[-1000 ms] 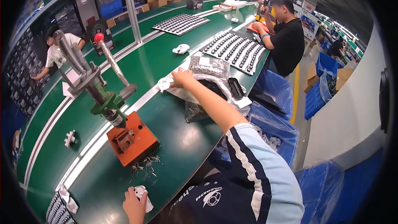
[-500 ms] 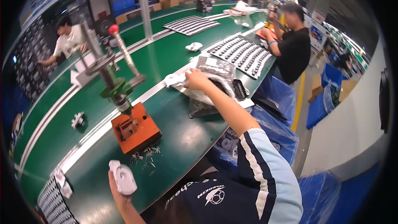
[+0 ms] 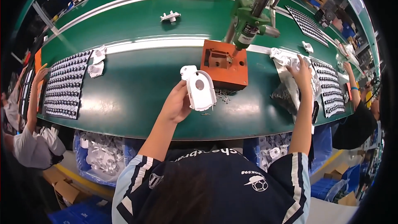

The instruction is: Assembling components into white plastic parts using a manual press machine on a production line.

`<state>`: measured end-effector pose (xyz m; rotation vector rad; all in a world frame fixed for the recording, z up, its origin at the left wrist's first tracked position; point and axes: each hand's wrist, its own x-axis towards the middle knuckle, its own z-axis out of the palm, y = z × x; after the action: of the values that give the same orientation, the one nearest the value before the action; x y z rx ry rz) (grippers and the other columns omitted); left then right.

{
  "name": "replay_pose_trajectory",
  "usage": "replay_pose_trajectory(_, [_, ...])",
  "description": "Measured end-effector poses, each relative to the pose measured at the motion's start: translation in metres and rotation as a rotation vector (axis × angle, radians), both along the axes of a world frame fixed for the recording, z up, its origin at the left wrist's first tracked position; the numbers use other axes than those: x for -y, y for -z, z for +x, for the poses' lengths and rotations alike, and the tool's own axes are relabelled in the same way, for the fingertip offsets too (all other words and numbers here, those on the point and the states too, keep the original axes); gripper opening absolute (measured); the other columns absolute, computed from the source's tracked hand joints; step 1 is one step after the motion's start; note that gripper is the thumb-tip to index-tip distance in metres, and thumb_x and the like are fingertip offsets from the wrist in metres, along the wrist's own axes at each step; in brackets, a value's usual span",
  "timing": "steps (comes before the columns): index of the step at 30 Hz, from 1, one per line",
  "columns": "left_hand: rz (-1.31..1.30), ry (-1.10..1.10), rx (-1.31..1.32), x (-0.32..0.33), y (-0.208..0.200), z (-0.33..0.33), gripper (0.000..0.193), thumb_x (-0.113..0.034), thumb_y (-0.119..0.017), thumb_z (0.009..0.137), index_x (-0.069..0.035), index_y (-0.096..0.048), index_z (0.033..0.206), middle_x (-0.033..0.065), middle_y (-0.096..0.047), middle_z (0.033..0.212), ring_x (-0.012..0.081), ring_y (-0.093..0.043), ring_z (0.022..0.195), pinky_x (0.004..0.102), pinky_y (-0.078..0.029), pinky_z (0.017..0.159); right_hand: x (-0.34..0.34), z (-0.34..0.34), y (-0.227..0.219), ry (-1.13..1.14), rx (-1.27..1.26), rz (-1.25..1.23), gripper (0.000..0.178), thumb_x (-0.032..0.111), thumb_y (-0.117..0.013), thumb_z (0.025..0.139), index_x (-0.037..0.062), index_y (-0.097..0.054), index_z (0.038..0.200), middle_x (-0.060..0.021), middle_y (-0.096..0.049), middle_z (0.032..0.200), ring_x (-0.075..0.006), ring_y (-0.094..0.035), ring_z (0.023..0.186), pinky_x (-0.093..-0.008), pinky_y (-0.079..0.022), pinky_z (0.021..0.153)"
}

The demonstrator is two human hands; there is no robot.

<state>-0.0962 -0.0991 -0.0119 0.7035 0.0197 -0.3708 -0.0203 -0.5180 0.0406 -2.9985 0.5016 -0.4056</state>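
Left hand [image 3: 179, 101]: raised over the near half of the green tabletop [image 3: 137, 95], forearm slanting up and to the right from the near edge. Thumb lies along the left side of a white molded part [image 3: 202, 93]; the other fingers go behind it and are mostly hidden. Grip closed on the part's left side. Part held up off the surface, broad face with its round hole toward the viewer, smaller lobe at upper left; it sits in view just off the near left corner of the orange press base [image 3: 226, 74].

Right hand [image 3: 301, 74]: arm stretched well forward over the near edge, right of the base, forearm almost straight away from the body. Fingers parted and lightly bent, thumb out to the left, gap between them. Hand is over a clear plastic bag [image 3: 284, 93], close by white pieces [image 3: 282, 56] near the tabletop's far edge. Cannot tell whether the fingertips touch those pieces; no firm hold seen.

Loose metal pins [image 3: 224, 96] along the base's near edge. Toward the tabletop's left end, a sheet of dark round parts [image 3: 66, 85]. Below the near edge, at left, a blue bin [image 3: 83, 164] of white parts.
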Motion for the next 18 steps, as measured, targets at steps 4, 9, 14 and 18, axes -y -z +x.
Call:
replay_pose_trajectory(4, [-0.131,-0.006,-0.014,-0.007,0.003,-0.01,0.032,-0.016,-0.042,0.093,-0.002,-0.044,0.122,0.009,-0.056,0.112,0.0187,-0.059,0.099,0.0335,-0.051,0.082,-0.09,-0.04,-0.008,-0.577,0.259,1.079,0.087,0.028,-0.078,0.063,0.0061,-0.033,0.135,-0.0124,-0.045,0.13,-0.0275,-0.045,0.114,-0.0361,-0.04,0.089])
replay_pose_trajectory(9, [0.016,0.012,0.066,0.026,0.0,-0.019,0.036,-0.016,-0.045,0.092,0.0,-0.04,0.124,0.0108,-0.052,0.119,0.0212,-0.056,0.104,0.0354,-0.046,0.089,-0.192,-0.094,-0.005,-1.069,0.268,0.72,0.092,0.036,-0.083,0.054,0.0079,-0.038,0.129,-0.0139,-0.039,0.135,-0.0288,-0.042,0.117,-0.0413,-0.038,0.093])
replay_pose_trajectory(14, [0.037,0.015,0.167,0.035,0.0,-0.026,0.029,-0.012,-0.042,0.093,-0.003,-0.04,0.12,0.0084,-0.053,0.113,0.0179,-0.058,0.101,0.0296,-0.052,0.081,-0.226,-0.107,0.016,-1.109,0.271,0.579,0.081,0.039,-0.081,0.054,0.0074,-0.049,0.121,-0.0178,-0.039,0.134,-0.0375,-0.037,0.124,-0.0437,-0.035,0.096])
replay_pose_trajectory(18, [0.135,0.001,0.276,0.036,-0.003,-0.038,0.025,-0.01,-0.05,0.089,-0.004,-0.043,0.112,0.006,-0.054,0.107,0.0135,-0.057,0.095,0.0272,-0.05,0.08,-0.223,-0.109,0.015,-1.165,0.304,0.543,0.081,0.036,-0.082,0.053,0.0076,-0.049,0.121,-0.0179,-0.039,0.135,-0.037,-0.036,0.125,-0.0439,-0.037,0.096])
